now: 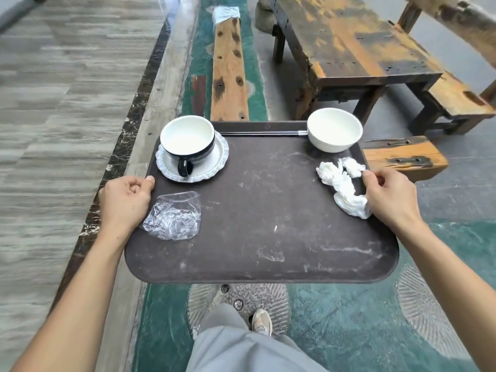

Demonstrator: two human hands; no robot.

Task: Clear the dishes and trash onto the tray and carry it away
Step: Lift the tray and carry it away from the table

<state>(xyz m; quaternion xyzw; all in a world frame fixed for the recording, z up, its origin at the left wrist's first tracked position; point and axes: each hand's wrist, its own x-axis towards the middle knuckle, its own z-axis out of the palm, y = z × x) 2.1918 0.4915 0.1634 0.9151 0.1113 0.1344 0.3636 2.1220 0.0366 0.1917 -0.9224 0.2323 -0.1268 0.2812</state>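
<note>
I hold a dark brown tray level in the air above the floor. My left hand grips its left edge, thumb on the rim. My right hand grips its right edge. On the tray's far left a black cup with a white inside stands on a white scalloped saucer. A white bowl sits at the far right corner, with dark chopsticks lying along the far rim. Crumpled white napkins lie by my right hand, and a clear plastic wrapper by my left.
A worn wooden table and benches stand ahead and to the right. The floor is green stone, with a stone kerb and grey planked floor to the left. My leg and shoe show below the tray.
</note>
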